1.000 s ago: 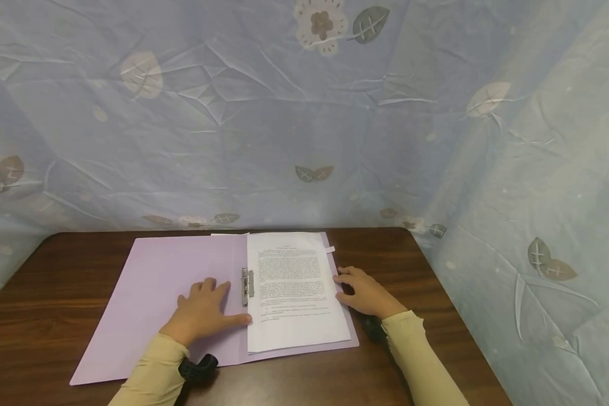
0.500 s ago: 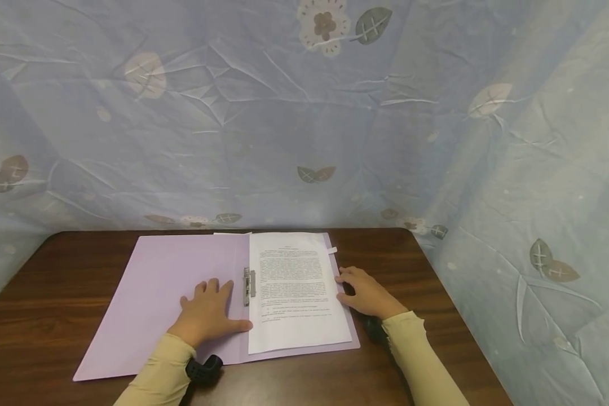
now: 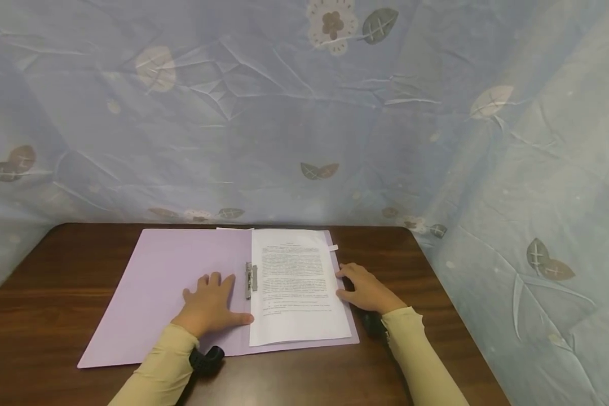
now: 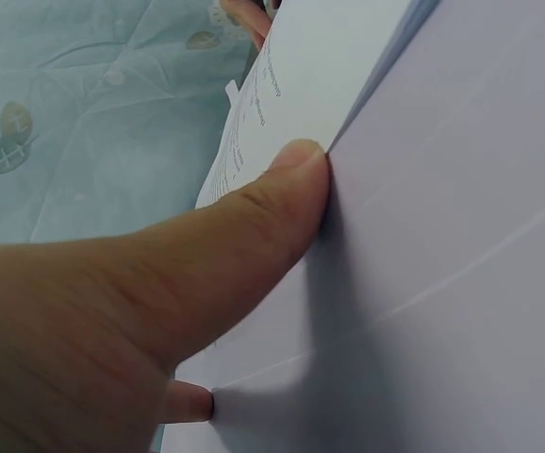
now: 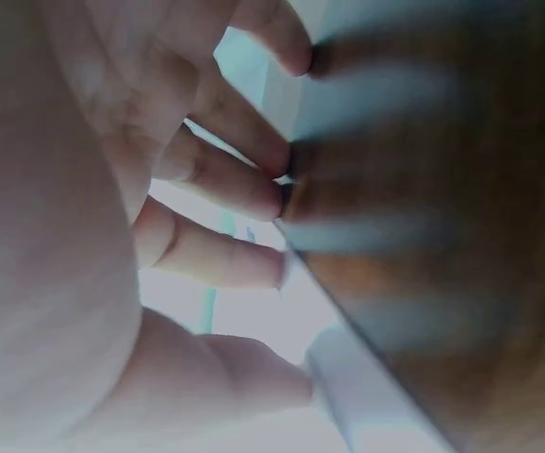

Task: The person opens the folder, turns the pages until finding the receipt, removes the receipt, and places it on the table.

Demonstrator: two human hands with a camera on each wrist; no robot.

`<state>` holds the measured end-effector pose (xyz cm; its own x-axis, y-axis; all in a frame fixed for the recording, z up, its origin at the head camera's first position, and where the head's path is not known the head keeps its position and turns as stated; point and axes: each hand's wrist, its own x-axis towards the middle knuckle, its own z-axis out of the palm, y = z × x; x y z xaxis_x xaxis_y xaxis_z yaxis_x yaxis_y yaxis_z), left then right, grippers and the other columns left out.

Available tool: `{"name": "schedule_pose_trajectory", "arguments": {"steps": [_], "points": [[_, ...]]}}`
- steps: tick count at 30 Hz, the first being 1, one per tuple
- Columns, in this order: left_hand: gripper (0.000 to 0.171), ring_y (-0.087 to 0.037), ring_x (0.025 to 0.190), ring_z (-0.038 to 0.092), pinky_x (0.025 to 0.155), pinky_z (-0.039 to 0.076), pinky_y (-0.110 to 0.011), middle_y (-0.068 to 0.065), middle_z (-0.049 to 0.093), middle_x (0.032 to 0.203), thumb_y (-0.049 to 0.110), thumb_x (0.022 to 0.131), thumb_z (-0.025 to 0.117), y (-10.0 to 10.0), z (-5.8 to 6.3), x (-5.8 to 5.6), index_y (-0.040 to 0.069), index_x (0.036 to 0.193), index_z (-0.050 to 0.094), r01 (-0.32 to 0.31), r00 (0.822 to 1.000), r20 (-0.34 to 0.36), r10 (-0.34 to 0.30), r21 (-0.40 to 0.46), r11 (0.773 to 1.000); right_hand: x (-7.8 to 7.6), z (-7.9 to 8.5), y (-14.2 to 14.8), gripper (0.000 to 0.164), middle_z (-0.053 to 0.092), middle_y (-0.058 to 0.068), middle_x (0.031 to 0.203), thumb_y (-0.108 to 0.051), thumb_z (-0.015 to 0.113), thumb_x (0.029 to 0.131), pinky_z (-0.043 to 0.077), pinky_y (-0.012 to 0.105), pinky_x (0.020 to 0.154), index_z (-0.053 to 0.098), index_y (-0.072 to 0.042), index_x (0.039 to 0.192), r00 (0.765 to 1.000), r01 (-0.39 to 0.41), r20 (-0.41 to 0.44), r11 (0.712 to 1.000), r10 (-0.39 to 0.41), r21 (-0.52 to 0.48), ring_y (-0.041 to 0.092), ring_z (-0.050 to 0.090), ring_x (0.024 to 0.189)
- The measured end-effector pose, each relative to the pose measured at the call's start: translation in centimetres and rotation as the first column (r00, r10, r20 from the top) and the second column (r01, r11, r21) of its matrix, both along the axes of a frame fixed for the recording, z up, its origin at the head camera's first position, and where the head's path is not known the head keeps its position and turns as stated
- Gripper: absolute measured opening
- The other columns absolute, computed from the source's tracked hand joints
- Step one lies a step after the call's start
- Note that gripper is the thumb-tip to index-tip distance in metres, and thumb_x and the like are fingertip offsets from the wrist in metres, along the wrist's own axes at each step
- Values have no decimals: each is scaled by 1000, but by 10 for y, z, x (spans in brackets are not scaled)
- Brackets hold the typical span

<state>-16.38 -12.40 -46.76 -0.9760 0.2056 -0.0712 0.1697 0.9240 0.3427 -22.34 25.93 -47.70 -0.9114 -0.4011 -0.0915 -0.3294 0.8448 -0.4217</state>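
Observation:
A lilac folder point(image 3: 177, 254) lies spread open on the table, a metal clip point(image 3: 248, 281) at its spine. On its right half rests a stack of printed paper point(image 3: 294, 293). My left hand point(image 3: 210, 307) rests on the left cover with fingers spread, its thumb touching the left edge of the paper; the left wrist view shows the thumb point(image 4: 272, 193) at that edge. My right hand point(image 3: 367, 290) is at the right edge of the paper and folder, its fingers loosely bent. In the right wrist view the right fingertips point(image 5: 263, 269) meet that edge, beside the tabletop.
The dark wooden table point(image 3: 411, 349) extends around the folder. A patterned light blue cloth point(image 3: 264, 129) hangs behind it and along the right side. A small white tab point(image 3: 333, 248) sticks out at the folder's right edge. Black straps circle both wrists.
The head view has tilted slightly, shifting the whole scene a little. Both hands keep nearly the same place on the folder and paper.

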Motion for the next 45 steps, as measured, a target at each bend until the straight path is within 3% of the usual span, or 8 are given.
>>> {"name": "schedule_pose_trajectory", "arguments": {"steps": [4, 8, 14, 19, 24, 32, 41, 45], "points": [[118, -60, 134, 39, 93, 32, -85, -36, 45, 145, 76, 66, 81, -1, 0, -2, -1, 149, 49, -7, 1000, 17, 7, -2, 1000, -9, 9, -8, 42, 57, 18, 145, -21, 71, 97, 40, 55, 114, 64, -2, 134, 996, 52, -74, 998, -50, 24, 37, 52, 137], [118, -59, 133, 39, 93, 31, -86, -36, 45, 144, 76, 66, 81, -2, 3, -1, -1, 150, 48, -9, 999, 31, 9, -4, 1000, -28, 19, -21, 44, 59, 19, 143, -21, 67, 99, 41, 57, 113, 62, -1, 137, 979, 124, -166, 992, -121, 10, 39, 53, 135], [117, -58, 135, 38, 95, 30, -86, -35, 44, 147, 75, 67, 81, 0, 1, -2, 0, 150, 48, -8, 999, 37, 8, -4, 1000, -62, 21, -35, 55, 53, 21, 148, -32, 64, 101, 43, 55, 111, 55, -2, 145, 983, 135, -131, 991, -130, 24, 38, 51, 135], [116, -58, 137, 37, 96, 29, -86, -34, 44, 148, 73, 68, 82, 2, -3, -3, -1, 150, 48, -10, 1000, 24, 10, 6, 1000, -88, 6, -41, 53, 47, 27, 149, -32, 55, 106, 40, 59, 112, 52, -2, 149, 992, 101, -82, 993, -96, 58, 44, 46, 138], [115, -58, 138, 37, 97, 28, -86, -33, 44, 148, 72, 68, 82, 3, -3, -5, 0, 150, 48, -13, 1000, 15, 13, 13, 1000, -108, -14, -39, 49, 46, 26, 149, -29, 42, 111, 39, 60, 112, 47, -6, 154, 988, 134, -84, 987, -127, 85, 44, 46, 136], [115, -57, 138, 36, 98, 27, -86, -32, 44, 149, 72, 67, 83, 1, 0, -3, 1, 150, 49, -33, 999, 26, 33, 7, 999, -114, -16, -47, 53, 43, 25, 148, -37, 50, 104, 39, 62, 108, 53, -7, 148, 987, 153, -56, 985, -148, 82, 44, 43, 134], [115, -57, 136, 38, 96, 29, -85, -32, 46, 147, 72, 66, 83, 1, 3, 0, 1, 149, 50, -26, 999, 24, 26, 4, 1000, -110, -10, -54, 61, 41, 28, 150, -35, 54, 105, 39, 61, 110, 45, 0, 154, 984, 175, -55, 973, -168, 153, 46, 43, 136], [114, -57, 136, 39, 96, 29, -86, -32, 46, 146, 71, 66, 84, 2, 3, 0, 0, 149, 50, -27, 999, 18, 27, 8, 1000, -107, -10, -56, 60, 44, 28, 149, -35, 51, 107, 42, 57, 110, 44, 2, 154, 987, 148, -96, 961, -128, 234, 44, 46, 135]]}}
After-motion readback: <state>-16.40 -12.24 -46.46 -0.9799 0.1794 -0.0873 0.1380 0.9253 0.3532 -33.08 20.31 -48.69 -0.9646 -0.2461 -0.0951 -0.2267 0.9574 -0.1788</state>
